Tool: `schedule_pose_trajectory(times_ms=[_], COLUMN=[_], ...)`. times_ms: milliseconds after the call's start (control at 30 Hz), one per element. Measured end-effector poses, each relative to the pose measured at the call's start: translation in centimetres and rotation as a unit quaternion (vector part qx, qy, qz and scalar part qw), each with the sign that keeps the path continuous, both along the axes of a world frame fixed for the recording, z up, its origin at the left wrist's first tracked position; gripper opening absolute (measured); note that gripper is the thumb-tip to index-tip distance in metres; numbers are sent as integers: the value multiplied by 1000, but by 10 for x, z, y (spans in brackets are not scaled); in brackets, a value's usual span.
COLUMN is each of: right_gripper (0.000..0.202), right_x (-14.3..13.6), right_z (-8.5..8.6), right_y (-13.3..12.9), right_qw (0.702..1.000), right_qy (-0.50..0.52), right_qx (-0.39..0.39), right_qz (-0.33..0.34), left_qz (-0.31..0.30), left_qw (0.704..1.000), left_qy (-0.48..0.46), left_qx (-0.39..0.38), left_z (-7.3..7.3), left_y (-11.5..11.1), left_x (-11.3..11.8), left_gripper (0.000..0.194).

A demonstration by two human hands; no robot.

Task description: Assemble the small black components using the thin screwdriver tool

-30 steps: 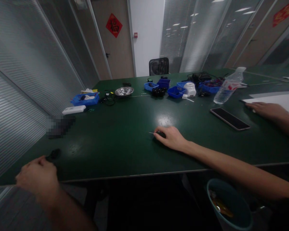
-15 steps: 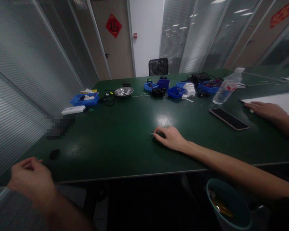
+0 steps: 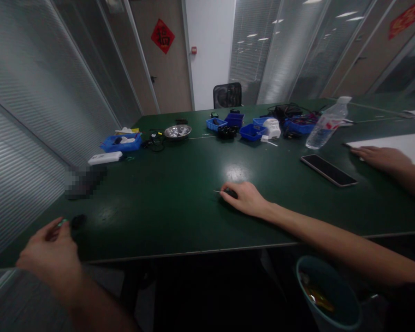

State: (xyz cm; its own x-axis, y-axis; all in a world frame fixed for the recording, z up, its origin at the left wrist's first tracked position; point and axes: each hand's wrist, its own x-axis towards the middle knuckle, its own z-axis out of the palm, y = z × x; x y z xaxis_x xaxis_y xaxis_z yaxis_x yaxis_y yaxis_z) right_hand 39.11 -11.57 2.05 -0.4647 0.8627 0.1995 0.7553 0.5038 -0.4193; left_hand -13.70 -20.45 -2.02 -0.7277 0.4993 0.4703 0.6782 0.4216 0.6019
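My left hand point(image 3: 51, 256) is at the table's left front edge, with a small green piece point(image 3: 62, 222) pinched between thumb and fingertip. The piece is too small to name. Just beyond those fingers lies a small dark object point(image 3: 78, 222). My right hand point(image 3: 245, 197) rests on the green table point(image 3: 166, 198) near its middle, its thumb and forefinger closed on a thin pale stick-like thing point(image 3: 216, 191) that points left. The rest of this thing is hidden by the fingers and shadow.
A phone point(image 3: 328, 170), a water bottle point(image 3: 327, 124) and another person's hand point(image 3: 380, 159) are on the right. Blue trays point(image 3: 252, 133), a metal bowl point(image 3: 177, 132) and a white case point(image 3: 105, 158) stand farther back. A bin point(image 3: 356, 318) is below the front edge.
My left hand has moved slightly up and right, and its fingertips have turned upward, showing more of the green piece. My right hand has stayed in place.
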Motion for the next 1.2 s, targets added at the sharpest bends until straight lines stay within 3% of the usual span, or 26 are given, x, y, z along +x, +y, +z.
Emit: schedule_pose_trajectory(times_ms=[100,267,567,700,933,1100,1200], right_gripper=[32,33,33,33,33,33,33], right_x=[0,1,1,1,0,0,1], right_z=[-1,-3,-4,-4,-2,-2,-3], right_y=[1,2,2,2,1,0,1], right_qw=[1000,1000,1000,1000,1000,1000,1000], right_qy=[-2,-6,-2,-1,1,2,0], right_qx=[0,3,9,11,7,7,5], right_qz=[-1,-2,-1,3,4,2,4], left_qz=[50,40,22,5,-22,-96,-92], left_qw=[999,997,990,984,986,984,982], left_qy=[18,-7,12,-3,26,96,81], left_qx=[3,-72,-141,-180,-164,-114,-141], left_z=[10,22,32,30,21,19,19], left_y=[1,6,21,29,25,23,25], left_x=[10,23,29,25,7,7,6], left_gripper=[50,49,47,45,44,39,42])
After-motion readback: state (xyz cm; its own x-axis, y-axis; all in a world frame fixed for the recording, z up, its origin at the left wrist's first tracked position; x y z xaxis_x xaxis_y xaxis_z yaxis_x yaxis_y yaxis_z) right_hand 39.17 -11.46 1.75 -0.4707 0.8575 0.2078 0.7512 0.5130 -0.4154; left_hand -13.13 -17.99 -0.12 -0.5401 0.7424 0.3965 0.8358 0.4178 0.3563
